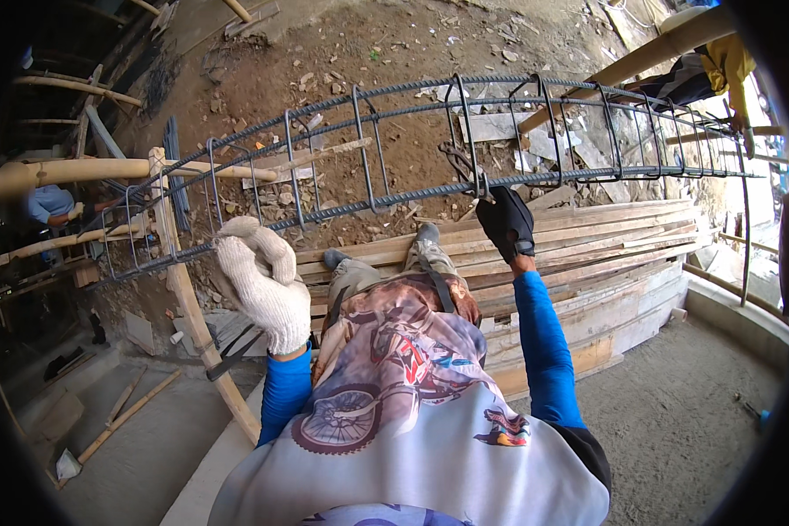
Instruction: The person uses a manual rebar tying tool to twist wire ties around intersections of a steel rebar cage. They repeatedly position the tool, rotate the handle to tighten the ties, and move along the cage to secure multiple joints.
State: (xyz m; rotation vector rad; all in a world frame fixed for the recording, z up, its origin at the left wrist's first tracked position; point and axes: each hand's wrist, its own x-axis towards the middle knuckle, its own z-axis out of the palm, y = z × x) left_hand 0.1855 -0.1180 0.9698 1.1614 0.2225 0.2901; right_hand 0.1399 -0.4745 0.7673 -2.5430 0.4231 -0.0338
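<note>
Reaching forward, a person in blue sleeves works at a long steel rebar cage (412,193), which stretches from left to right just ahead of the body, above rubble-strewn dirt (333,53). The left hand (261,276), in a white knitted glove, is at the lower bar toward the cage's left end, fingers curled; whether they grasp the steel, I cannot tell. The right hand (506,224), in a black glove, is at the lower bar beside a rectangular stirrup (465,131), fingers bent; their grip is unclear. Stacked planks (596,230) lie below it. At left, the cage crosses a wooden post (182,285); at far right stands another person in yellow (733,66).
</note>
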